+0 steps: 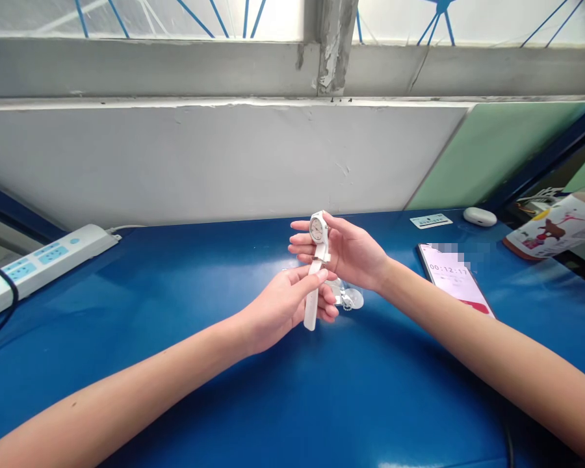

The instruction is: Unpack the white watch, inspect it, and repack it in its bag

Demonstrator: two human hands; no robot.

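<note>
A white wristwatch (317, 229) with a round dial is held up over the blue table, its strap hanging down toward me. My left hand (285, 302) pinches the strap between thumb and fingers. At the top, my right hand (353, 250) holds the watch head, thumb beside the case and fingers behind it. Behind the hands on the table lies a small clear and silvery item (350, 298), partly hidden by my fingers; its kind I cannot make out.
On the blue table (185, 279), a white power strip (49, 260) lies at the left. A phone (451, 273) showing a timer sits partly behind my right forearm. Beyond it are a card (431, 221), a white earbud case (480, 216) and a printed container (560, 224).
</note>
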